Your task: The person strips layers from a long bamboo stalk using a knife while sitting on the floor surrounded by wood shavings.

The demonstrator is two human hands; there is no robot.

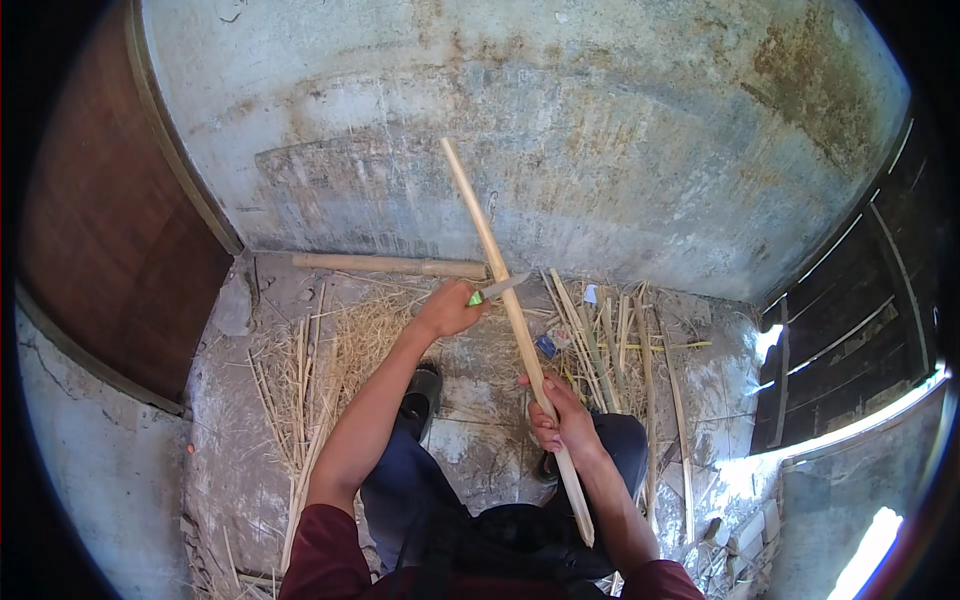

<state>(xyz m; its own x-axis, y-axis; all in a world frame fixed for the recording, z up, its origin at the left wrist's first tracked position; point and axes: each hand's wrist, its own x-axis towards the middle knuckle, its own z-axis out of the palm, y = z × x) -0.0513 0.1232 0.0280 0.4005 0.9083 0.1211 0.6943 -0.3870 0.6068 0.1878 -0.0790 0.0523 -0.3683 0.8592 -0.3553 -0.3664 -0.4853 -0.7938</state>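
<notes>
pole (395, 265) against wall (560, 120), strips (620, 350) right

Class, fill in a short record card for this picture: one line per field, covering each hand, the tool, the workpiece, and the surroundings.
Left hand: left hand grips a knife with a green handle
Right hand: right hand grips a long bamboo strip near its lower part
Contact: blade meets the strip above the right hand
Strip pose: tilted, upper end toward the wall
Ground: bamboo slivers and dry shavings; a bamboo pole lies along the wall's foot
Feet: dark shoe on the ground
</notes>
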